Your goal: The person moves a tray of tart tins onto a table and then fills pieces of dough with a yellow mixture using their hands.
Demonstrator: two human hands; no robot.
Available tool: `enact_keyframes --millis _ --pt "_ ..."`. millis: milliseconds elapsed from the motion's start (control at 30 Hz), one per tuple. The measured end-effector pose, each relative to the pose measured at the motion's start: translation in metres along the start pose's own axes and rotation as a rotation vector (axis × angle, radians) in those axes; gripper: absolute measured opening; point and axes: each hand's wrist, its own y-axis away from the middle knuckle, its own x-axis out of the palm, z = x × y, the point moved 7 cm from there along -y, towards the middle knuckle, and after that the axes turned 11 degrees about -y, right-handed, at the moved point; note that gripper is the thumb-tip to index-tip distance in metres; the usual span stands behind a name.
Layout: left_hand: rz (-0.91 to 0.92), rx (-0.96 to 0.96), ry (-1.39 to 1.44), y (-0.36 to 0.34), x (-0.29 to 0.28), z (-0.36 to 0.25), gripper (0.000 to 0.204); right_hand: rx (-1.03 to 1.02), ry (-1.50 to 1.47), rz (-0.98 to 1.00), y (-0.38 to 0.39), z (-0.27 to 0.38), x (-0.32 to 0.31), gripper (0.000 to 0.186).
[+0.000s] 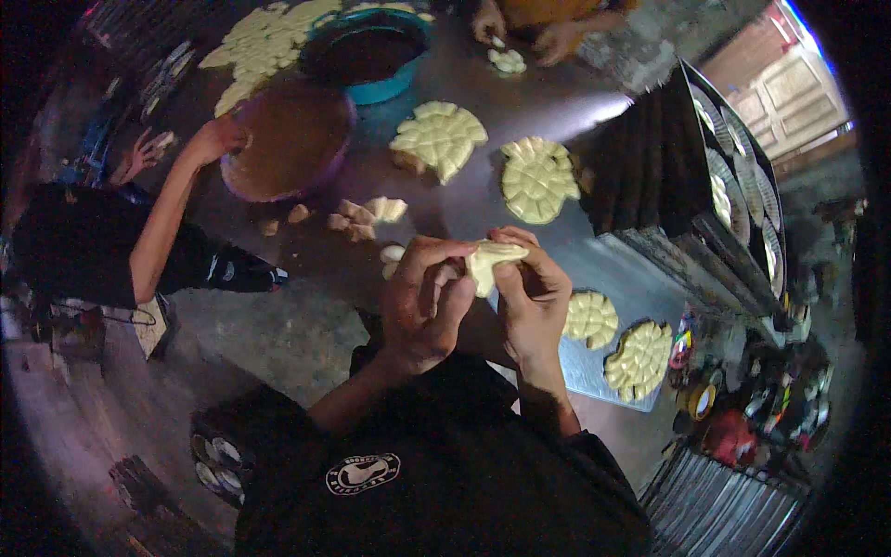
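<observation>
Between both hands, above the near edge of the table, a piece of pale yellow dough (483, 269) is stretched and folded. My left hand (425, 304) pinches its left side between thumb and fingers. My right hand (534, 299) grips the other side, thumb pressed on the front. Just behind my left hand lie small white dough balls (393, 252), partly hidden by it. Farther left are brown lumps of filling (353, 219) beside cut dough wedges (386, 209). Past my hands sit two dough rounds scored into pieces, one left (439, 141) and one right (540, 182).
More scored rounds (639, 360) lie on the metal sheet at right. Stacked dark trays (650, 158) rise beyond it. At left, a co-worker's hand (219, 139) touches a purple-rimmed basin (290, 148) beside a teal tub (382, 85). Another person's hands (555, 42) work at the far side.
</observation>
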Motion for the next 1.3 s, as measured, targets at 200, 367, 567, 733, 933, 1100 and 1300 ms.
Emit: enact_keyframes --millis 200,367,567,733,933,1100,1300 --pt "-0.179 0.711 -0.273 -0.017 -0.093 -0.016 0.064 0.369 -0.298 0.226 -0.023 -0.054 0.105 0.05" --pt "-0.118 0.791 -0.022 -0.036 -0.175 0.006 0.045 0.401 0.035 0.483 -0.034 -0.102 0.2 0.067" --pt "-0.508 -0.013 0.588 -0.033 -0.239 0.121 0.066 0.741 -0.216 0.489 -0.06 -0.175 0.271 0.05" --pt "-0.775 -0.104 0.265 -0.035 -0.296 0.12 0.083 0.536 0.426 0.726 -0.129 -0.275 0.291 0.034" --pt "-0.799 -0.446 0.013 0.005 -0.331 0.158 0.061 0.124 0.617 0.627 -0.217 -0.398 0.317 0.046" --pt "-0.785 -0.538 -0.013 0.004 -0.344 0.147 0.045 0.247 0.545 0.584 -0.182 -0.399 0.322 0.057" --pt "-0.711 -0.602 0.398 0.007 -0.309 0.137 0.041 0.747 0.04 0.544 -0.113 -0.266 0.298 0.051"
